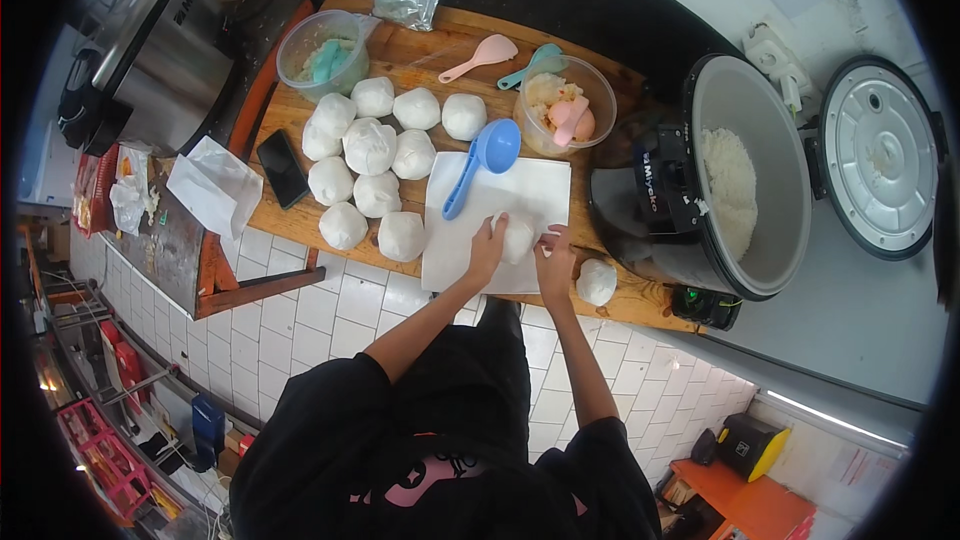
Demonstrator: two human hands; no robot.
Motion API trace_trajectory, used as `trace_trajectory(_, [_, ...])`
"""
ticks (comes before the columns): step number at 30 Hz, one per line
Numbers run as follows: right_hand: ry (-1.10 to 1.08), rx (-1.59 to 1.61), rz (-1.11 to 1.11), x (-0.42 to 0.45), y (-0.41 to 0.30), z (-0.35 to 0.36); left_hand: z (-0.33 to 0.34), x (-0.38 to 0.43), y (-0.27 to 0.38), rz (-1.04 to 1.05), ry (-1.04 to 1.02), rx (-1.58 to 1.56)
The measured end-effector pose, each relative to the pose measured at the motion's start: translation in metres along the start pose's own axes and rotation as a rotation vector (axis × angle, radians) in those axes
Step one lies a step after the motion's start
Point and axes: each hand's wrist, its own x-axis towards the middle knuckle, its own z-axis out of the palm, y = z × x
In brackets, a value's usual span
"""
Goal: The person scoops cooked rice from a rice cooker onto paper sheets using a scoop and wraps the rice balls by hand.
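A white paper-wrapped bundle rests over a stack of white paper sheets at the front of the wooden table. My left hand grips the bundle from its left side. At its right edge, the bent fingers of my right hand pinch the wrapping. A blue plastic scoop lies across the top of the sheets. Several similar wrapped bundles are clustered to the left, some stacked on others. One more wrapped bundle sits just right of my right hand.
Right stands an open Miyako rice cooker holding white rice. Two plastic tubs, one with orange-tinted food and one with green-tinted food, flank a pink rice paddle. A phone lies left on the wooden table.
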Motion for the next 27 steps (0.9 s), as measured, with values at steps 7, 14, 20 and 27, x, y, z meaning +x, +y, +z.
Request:
trace_trajectory(7, [-0.201,0.088,-0.049,-0.022,-0.042,0.005,-0.032,-0.027,-0.006,-0.139,-0.111,-0.583])
trace_trajectory(14, [-0.359,0.425,0.083,-0.029,-0.088,0.04,-0.096,-0.045,0.032,-0.267,0.095,-0.856])
trace_trajectory(20, [-0.481,0.401,-0.012,0.017,-0.135,0.071,-0.186,-0.018,0.055,-0.106,0.309,-0.592])
trace_trajectory(27, [-0.055,-0.305,0.094,0.053,-0.07,0.126,-0.249,0.069,0.04,-0.003,0.622,0.374])
